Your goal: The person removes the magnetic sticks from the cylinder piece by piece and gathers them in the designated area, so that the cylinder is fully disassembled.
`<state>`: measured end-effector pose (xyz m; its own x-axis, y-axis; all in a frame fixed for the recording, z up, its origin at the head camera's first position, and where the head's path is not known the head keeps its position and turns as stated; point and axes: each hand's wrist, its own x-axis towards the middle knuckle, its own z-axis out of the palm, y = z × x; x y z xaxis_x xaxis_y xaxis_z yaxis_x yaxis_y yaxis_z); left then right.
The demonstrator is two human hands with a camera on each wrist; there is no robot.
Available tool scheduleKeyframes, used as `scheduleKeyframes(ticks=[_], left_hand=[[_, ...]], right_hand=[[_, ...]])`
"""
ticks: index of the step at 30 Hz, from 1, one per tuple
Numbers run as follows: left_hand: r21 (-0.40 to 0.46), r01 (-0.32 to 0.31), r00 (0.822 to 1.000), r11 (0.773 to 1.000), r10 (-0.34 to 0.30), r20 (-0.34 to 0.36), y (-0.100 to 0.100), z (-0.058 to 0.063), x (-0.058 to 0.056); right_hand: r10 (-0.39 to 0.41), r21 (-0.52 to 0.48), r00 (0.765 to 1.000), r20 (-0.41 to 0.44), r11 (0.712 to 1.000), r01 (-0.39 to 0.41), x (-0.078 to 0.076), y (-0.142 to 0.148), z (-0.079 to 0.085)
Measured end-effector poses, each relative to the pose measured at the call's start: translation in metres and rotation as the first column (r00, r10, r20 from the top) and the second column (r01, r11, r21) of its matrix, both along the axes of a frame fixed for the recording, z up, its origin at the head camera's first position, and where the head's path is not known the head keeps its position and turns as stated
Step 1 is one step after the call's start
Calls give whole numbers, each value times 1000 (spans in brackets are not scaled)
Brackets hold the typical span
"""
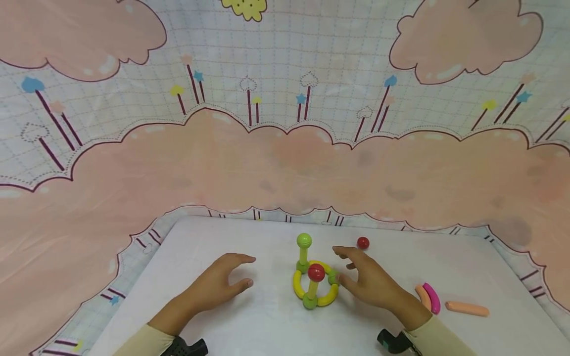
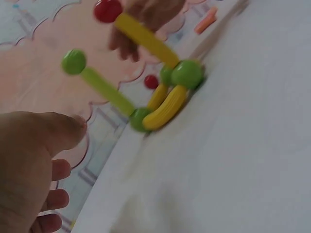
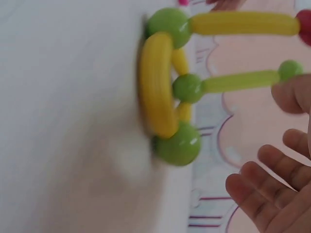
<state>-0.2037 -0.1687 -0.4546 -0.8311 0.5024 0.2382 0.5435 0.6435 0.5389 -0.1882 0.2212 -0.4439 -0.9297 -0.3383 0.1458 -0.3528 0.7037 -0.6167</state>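
Note:
A toy frame of yellow curved pieces (image 1: 297, 284) joined by three green balls lies as a ring on the table. Two rods rise from it: the nearer carries a red ball (image 1: 316, 273), the farther a light green ball (image 1: 304, 241). The right-hand green ball (image 1: 332, 277) bears no rod. My left hand (image 1: 218, 283) hovers to the left of the ring, fingers and thumb spread apart, holding nothing. Close by the ring's right side is my right hand (image 1: 371, 283); the right wrist view shows loose fingers (image 3: 255, 187) and nothing gripped.
On the white table (image 1: 249, 326), a loose red ball (image 1: 363, 243) lies behind my right hand. Farther right are a magenta curved piece (image 1: 432, 298), a short orange piece (image 1: 423, 295) beside it and a straight orange rod (image 1: 467, 309). A patterned cloth (image 1: 285, 168) hangs behind.

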Motion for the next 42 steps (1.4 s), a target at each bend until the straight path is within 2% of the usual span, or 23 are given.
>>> scheduleKeyframes(ticks=[4,7,9,16,22,25,32,38,42], left_hand=[[31,36,996,999,-38,83,23,0,7],[59,57,987,997,-65,145,39,-2,11],[80,65,984,995,-78,161,49,-4,13],[181,72,983,981,-101,155,80,-8,18],[308,157,971,938,-204,128,99,-12,21],[341,180,967,923,-229,109,106,-16,22],[410,161,964,898,-232,129,122,-23,23],[495,129,959,859,-235,159,133,-23,23],[516,103,956,851,-228,184,135,-23,23]], right_hand=[[53,-67,996,-73,996,-58,4,-5,10],[86,-112,992,-89,989,-96,9,-11,17],[106,-135,991,-85,984,-117,13,-15,21],[153,-158,986,-71,974,-162,21,-25,24],[199,-174,968,-154,959,-225,21,-29,17],[211,-176,959,-188,954,-244,22,-30,15],[237,-204,947,-218,937,-282,22,-31,11],[212,-211,943,-257,940,-269,21,-34,8],[197,-221,942,-273,940,-261,20,-36,7]])
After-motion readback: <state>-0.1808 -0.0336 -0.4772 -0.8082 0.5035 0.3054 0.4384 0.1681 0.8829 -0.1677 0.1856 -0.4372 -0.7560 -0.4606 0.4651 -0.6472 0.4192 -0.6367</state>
